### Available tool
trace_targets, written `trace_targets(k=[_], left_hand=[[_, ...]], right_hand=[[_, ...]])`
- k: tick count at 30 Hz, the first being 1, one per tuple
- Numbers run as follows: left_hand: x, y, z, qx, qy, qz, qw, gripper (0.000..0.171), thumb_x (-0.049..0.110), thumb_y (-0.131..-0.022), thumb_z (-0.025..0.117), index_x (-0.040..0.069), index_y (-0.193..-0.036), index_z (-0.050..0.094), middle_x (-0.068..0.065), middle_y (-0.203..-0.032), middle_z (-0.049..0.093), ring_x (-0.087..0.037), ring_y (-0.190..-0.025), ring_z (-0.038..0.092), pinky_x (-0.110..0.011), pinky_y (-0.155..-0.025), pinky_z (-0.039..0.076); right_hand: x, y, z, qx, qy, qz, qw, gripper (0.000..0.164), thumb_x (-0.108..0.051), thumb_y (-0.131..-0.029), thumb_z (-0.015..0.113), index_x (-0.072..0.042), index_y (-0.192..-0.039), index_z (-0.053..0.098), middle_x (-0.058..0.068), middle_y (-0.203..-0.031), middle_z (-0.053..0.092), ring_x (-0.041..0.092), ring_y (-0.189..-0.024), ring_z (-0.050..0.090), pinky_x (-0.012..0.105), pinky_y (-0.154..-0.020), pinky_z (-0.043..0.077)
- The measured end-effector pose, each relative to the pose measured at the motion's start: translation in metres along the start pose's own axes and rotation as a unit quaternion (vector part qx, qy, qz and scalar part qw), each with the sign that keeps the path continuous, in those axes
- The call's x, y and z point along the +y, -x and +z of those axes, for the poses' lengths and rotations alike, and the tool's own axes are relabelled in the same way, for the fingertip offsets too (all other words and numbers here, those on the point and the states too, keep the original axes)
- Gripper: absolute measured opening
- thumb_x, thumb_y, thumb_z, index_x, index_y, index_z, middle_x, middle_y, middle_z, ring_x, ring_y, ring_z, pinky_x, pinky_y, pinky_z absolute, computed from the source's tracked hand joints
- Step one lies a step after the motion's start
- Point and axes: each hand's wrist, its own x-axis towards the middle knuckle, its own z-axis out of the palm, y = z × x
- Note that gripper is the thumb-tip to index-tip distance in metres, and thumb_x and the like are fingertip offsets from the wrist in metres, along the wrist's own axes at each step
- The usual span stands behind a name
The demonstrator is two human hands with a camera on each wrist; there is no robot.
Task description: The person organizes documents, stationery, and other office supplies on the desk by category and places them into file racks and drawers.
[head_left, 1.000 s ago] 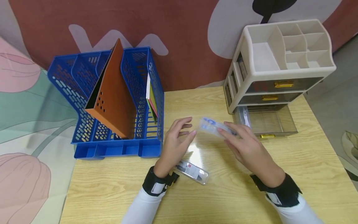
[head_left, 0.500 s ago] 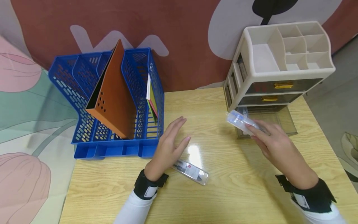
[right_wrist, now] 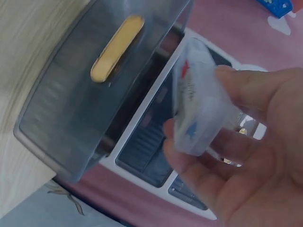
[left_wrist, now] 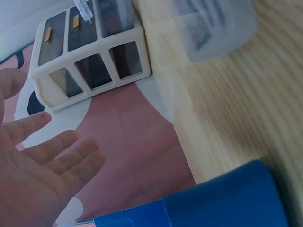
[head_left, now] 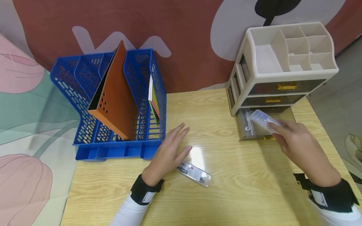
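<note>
My right hand (head_left: 302, 144) pinches a clear plastic case (head_left: 263, 121) with blue showing inside, above the pulled-out bottom drawer (head_left: 243, 137). In the right wrist view the clear case (right_wrist: 201, 104) sits between thumb and fingertips, near the drawer's gold handle (right_wrist: 117, 49). Inside the drawer, a white item (head_left: 248, 124) lies along the left side. My left hand (head_left: 167, 153) is held over the table with its fingers spread and nothing in them. Just beside it a clear pen case (head_left: 195, 173) with dark contents lies on the table, one end partly hidden by the hand.
A white drawer unit (head_left: 294, 74) with a sectioned top stands at the back right. At the left is a blue file rack (head_left: 118, 150) holding an orange folder (head_left: 116, 94) and thin booklets (head_left: 154, 102). A patterned cloth (head_left: 192, 69) hangs behind the table.
My right hand has carried the clear case rightward from mid-table to above the drawer. The left hand has drawn back down and left, its fingers opening out. The pen case has stayed put.
</note>
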Motion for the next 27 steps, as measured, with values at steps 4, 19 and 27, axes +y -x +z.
trace_targets(k=[4, 19, 27], left_hand=[[-0.001, 0.002, 0.002, -0.016, -0.012, 0.014, 0.9997, 0.063, 0.03, -0.1, 0.069, 0.012, -0.155, 0.045, -0.017, -0.161, 0.042, -0.034, -0.147, 0.045, -0.053, -0.115, 0.046], [-0.005, 0.009, 0.007, -0.054, -0.08, 0.052, 0.9939, 0.063, 0.034, -0.098, 0.07, 0.008, -0.152, 0.049, -0.02, -0.16, 0.043, -0.038, -0.146, 0.046, -0.051, -0.119, 0.04], [-0.006, 0.012, 0.011, -0.083, -0.097, 0.067, 0.9896, 0.065, 0.037, -0.098, 0.07, 0.01, -0.153, 0.049, -0.02, -0.158, 0.045, -0.039, -0.143, 0.048, -0.05, -0.119, 0.042]], right_hand=[[0.01, -0.003, 0.001, -0.013, 0.02, -0.001, 1.0, 0.052, 0.006, -0.069, 0.088, 0.003, -0.118, 0.072, 0.037, -0.108, 0.068, 0.053, -0.081, 0.066, 0.067, -0.067, 0.056], [0.04, -0.027, 0.034, -0.047, -0.017, 0.039, 0.998, 0.031, 0.004, -0.083, 0.08, 0.009, -0.112, 0.071, 0.033, -0.092, 0.069, 0.044, -0.069, 0.067, 0.061, -0.059, 0.054], [0.038, -0.037, 0.055, -0.019, -0.025, 0.068, 0.997, 0.028, -0.003, -0.086, 0.079, 0.01, -0.108, 0.067, 0.03, -0.082, 0.067, 0.047, -0.067, 0.064, 0.062, -0.057, 0.051]])
